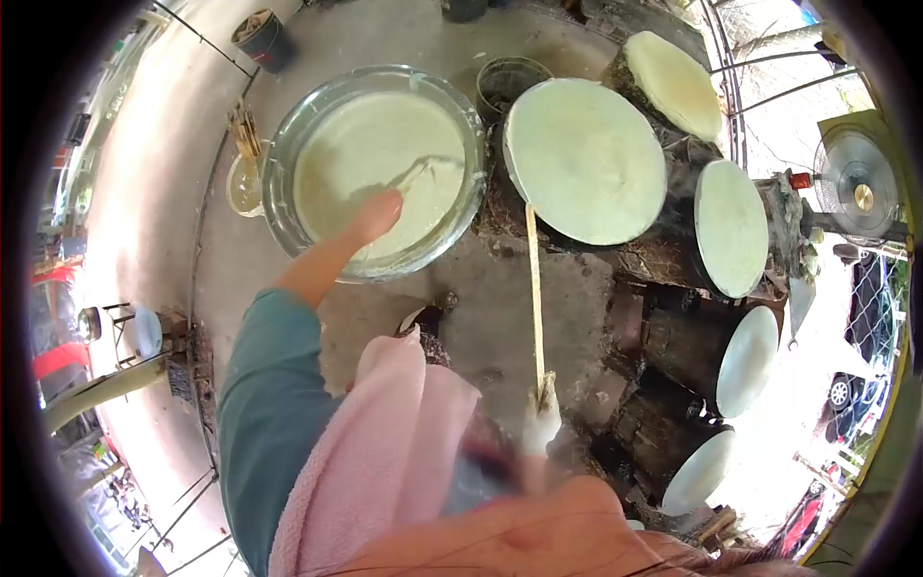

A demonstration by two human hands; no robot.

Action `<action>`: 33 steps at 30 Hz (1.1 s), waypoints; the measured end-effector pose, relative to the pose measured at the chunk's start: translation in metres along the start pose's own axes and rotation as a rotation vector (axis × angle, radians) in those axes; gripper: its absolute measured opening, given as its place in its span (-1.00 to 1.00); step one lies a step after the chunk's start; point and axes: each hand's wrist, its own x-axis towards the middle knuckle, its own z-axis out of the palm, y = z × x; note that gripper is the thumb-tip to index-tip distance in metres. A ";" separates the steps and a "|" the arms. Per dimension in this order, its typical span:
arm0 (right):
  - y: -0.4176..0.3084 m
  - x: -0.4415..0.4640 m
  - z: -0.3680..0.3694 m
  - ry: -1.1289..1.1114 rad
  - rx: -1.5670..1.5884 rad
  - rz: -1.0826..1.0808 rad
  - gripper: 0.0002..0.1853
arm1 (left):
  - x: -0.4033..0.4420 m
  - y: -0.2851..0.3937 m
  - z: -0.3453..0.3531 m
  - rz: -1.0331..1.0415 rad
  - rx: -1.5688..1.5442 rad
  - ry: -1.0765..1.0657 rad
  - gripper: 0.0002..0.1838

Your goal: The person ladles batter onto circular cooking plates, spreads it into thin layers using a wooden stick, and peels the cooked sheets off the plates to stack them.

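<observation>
My left hand [378, 213] is over a wide metal basin [471, 183] of pale, creamy batter [375, 144]. Its fingers are closed on the handle of what looks like a ladle [420, 171], whose far end lies in the batter. In a white glove, my right hand [543, 423] grips a long, thin wooden stick [536, 298]. The stick's far tip meets the near edge of a large round griddle [586, 159], which is covered with a pale layer of batter.
More round pans stand to the right, one with a spread pale sheet [673, 85], another batter-covered pan [731, 229] and a pale disc [747, 361]. A fan [856, 183] stands at far right. A dark pot [510, 85] sits between basin and griddle; a bucket [261, 40] stands behind.
</observation>
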 end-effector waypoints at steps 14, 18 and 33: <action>-0.006 -0.015 0.058 -0.294 0.234 0.028 -0.42 | -0.085 -0.057 0.110 -0.479 -1.472 -0.789 -0.65; -0.016 -0.049 0.071 -0.544 0.140 0.181 -0.47 | -0.149 0.010 0.075 -0.570 -2.123 -0.801 -0.61; 0.007 -0.106 -0.007 -0.204 0.725 -0.344 -0.45 | -0.239 0.077 -0.210 0.226 -2.399 -0.180 -0.67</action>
